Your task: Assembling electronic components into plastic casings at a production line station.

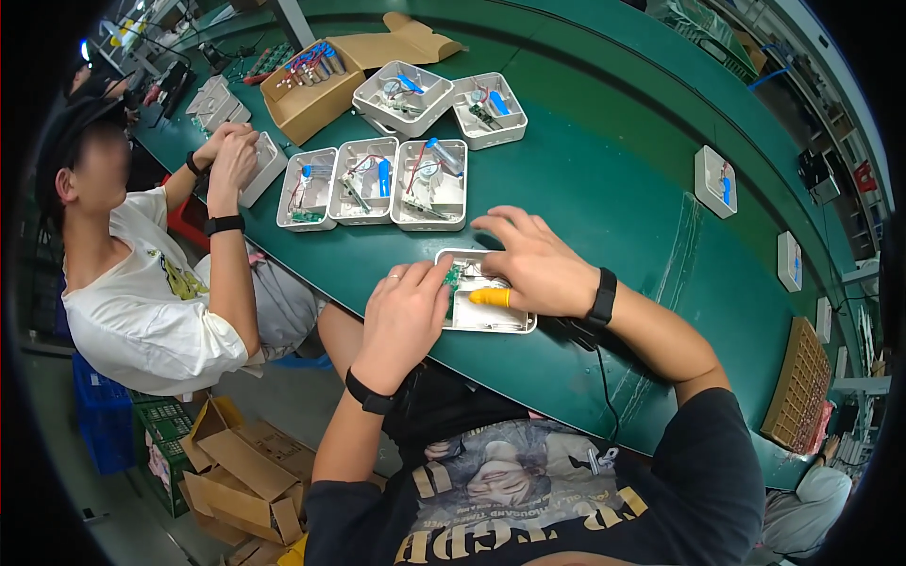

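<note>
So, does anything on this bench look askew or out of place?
Mostly orderly. Two open white housings at the far side sit rotated, unlike the straight row of three. Both hands rest on the near housing.

An open brown carton (316, 90) of blue-tipped cylinders stands on the green table (604, 179), at its far left edge. Flattened brown cartons (241, 472) lie on the floor below the table's near edge.

Bright, even overhead light with soft shadows; the centre is sharp (fisheye bends the edges, and dark vignette rings the corners).
</note>
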`<state>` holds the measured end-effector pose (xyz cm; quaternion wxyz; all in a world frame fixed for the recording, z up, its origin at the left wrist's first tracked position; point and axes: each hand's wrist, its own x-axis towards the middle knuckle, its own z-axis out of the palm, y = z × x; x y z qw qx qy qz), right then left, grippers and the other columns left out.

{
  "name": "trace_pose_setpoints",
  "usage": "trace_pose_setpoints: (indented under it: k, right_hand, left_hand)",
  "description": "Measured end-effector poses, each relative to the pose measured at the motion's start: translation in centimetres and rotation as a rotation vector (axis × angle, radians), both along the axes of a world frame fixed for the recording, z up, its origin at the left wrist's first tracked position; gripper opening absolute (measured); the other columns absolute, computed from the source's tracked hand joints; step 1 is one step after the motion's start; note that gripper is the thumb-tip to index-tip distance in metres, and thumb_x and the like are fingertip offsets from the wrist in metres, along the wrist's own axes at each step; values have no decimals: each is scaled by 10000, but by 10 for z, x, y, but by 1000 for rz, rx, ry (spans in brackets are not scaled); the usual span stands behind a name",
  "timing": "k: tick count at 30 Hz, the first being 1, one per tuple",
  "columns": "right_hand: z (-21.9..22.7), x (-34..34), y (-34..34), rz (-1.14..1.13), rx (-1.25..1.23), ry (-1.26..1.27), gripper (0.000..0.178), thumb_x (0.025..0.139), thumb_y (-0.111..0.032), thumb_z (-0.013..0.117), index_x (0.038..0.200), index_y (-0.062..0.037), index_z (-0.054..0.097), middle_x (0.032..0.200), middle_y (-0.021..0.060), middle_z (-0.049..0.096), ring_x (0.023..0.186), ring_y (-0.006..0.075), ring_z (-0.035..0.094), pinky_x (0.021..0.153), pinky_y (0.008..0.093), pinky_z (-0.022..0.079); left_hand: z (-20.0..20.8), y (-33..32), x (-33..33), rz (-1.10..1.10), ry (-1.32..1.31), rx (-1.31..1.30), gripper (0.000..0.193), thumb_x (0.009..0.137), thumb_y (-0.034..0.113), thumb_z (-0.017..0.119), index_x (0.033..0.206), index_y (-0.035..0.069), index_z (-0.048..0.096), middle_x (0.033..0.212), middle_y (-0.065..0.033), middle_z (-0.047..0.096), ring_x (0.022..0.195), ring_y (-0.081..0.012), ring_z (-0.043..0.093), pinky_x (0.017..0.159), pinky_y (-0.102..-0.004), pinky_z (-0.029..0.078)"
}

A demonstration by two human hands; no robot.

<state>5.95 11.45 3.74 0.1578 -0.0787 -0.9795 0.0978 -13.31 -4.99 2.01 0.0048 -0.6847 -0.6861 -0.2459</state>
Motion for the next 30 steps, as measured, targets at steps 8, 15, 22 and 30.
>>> trace_pose_setpoints:
  k: [8, 15, 22, 30]
  right_hand:
    - [-15, 17, -17, -17, -393, -186, 375, 958, -339, 777, 1175, -37, 728, 1382, 200, 629, 1232, 400, 599, 1086, 483, 487]
    - [-16, 29, -30, -30, -441, -114, 336, 979, -292, 757, 1175, -23, 708, 1345, 172, 659, 1190, 369, 629, 1036, 461, 525]
    - [-14, 42, -25, -2, -612, 5, 200, 1007, -200, 715, 1087, -18, 731, 1254, 134, 693, 1081, 323, 668, 942, 410, 555]
    - [-15, 47, -13, -70, -820, 21, 144, 1014, -159, 702, 1013, -20, 742, 1157, 110, 690, 1036, 277, 669, 903, 374, 543]
  left_hand:
    - [11, 8, 5, -37, -134, -63, 307, 917, 27, 738, 1218, 82, 708, 1062, -121, 656, 981, -357, 621, 876, -444, 529]
    - [17, 3, 22, -68, -121, 2, 273, 918, 19, 733, 1185, 69, 706, 965, -101, 654, 979, -331, 601, 837, -453, 512]
    - [3, 1, 19, -38, -327, 3, 318, 925, 39, 752, 1240, 67, 724, 961, -88, 715, 986, -308, 618, 858, -423, 504]
    - [-4, -9, 21, -2, -280, 69, 376, 906, 43, 785, 1278, 72, 738, 1028, -88, 779, 1043, -280, 655, 918, -410, 495]
